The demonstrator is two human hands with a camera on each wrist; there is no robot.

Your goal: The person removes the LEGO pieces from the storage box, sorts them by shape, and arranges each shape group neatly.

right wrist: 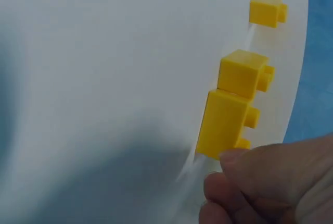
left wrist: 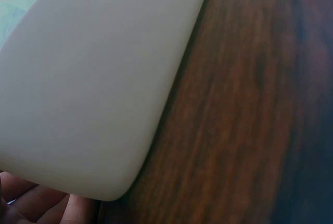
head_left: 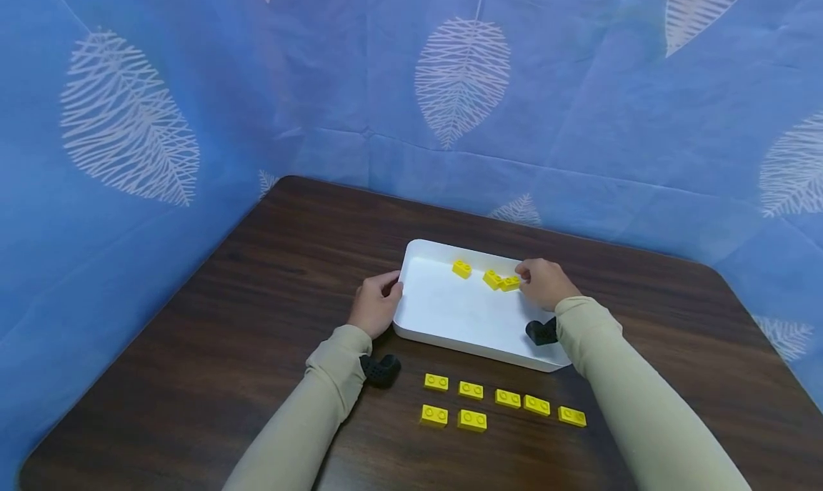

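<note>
A shallow white tray (head_left: 463,301) rests on the table, with several yellow toy bricks inside. My left hand (head_left: 377,301) holds the tray at its left side; in the left wrist view its curled fingers (left wrist: 39,203) lie by the tray's outer wall. My right hand (head_left: 545,282) is inside the tray by the far wall. Its thumb and fingers pinch the end of a yellow toy brick (right wrist: 221,122), which touches a second brick (right wrist: 242,70). A third brick (right wrist: 264,10) sits apart along the wall. The fingertips partly hide the pinched brick's end.
Several yellow two-stud bricks (head_left: 472,420) lie in two rough rows on the dark wooden table (head_left: 257,319), in front of the tray. Behind the table hangs a blue cloth (head_left: 360,83) with white leaf prints. Black wrist devices (head_left: 381,371) are on both arms.
</note>
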